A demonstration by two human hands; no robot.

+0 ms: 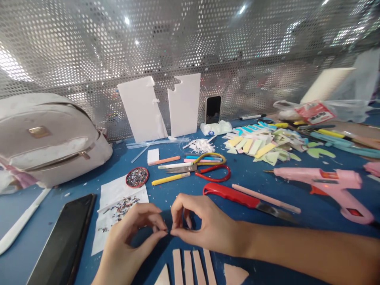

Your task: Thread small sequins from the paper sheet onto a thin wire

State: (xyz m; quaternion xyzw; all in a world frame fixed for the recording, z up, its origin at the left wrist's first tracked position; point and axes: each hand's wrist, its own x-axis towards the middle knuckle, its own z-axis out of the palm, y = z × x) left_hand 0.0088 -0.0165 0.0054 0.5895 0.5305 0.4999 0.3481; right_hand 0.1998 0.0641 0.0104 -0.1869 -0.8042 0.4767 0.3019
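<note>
My left hand [135, 241] and my right hand [204, 223] almost meet tip to tip above the blue table. Thumb and forefinger are pinched together on each; anything between them is too small to name. Below them lie several pale pink strips [188, 265] side by side, with a pink cut piece [234, 274] to the right. Partly behind my left hand, a white paper sheet [97, 241] carries small dark beads or sequins [121, 206]. A round red-rimmed dish [137, 177] full of similar bits sits at the sheet's top edge.
Beyond my right hand are a red-handled cutter [231, 194], a pink stick [265, 198], scissors [196, 168] and several markers [170, 179]. A pink glue gun [326, 178] lies right. Paper scraps [267, 142] are piled behind. A phone [61, 241] and white backpack [53, 138] are left.
</note>
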